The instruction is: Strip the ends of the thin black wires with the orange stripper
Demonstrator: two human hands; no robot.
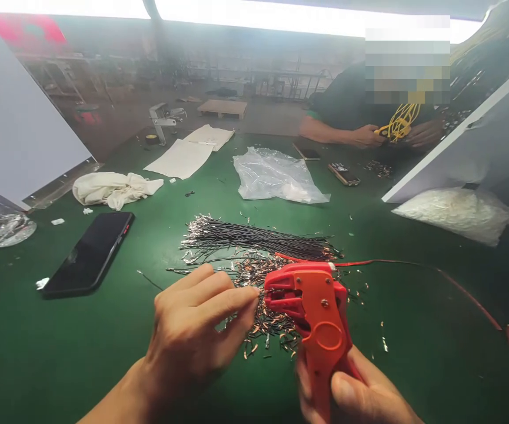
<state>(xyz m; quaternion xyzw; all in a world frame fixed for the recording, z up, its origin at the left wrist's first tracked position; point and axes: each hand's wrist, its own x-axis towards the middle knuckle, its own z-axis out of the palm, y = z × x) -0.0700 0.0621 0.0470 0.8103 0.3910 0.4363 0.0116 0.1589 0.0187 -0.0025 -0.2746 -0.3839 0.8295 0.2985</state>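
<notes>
My right hand (351, 391) grips the handles of an orange crimping tool (313, 312), whose jaws point left. My left hand (196, 327) is pinched, its fingertips at the tool's jaws, holding a small metal terminal that I can barely make out. Just beyond lies a bundle of thin black wires (254, 238) with metal ends, and under the tool a heap of loose metal terminals (265, 321). A red wire (413, 268) runs from the tool's top toward the right.
A black phone (89, 253) lies to the left, with a white cloth (113, 188) behind it. A clear plastic bag (276, 176) and white sheets (186, 156) sit farther back. Across the green table (37, 353) another person's hands (369, 135) hold yellow wires. A white bag (457, 212) lies at right.
</notes>
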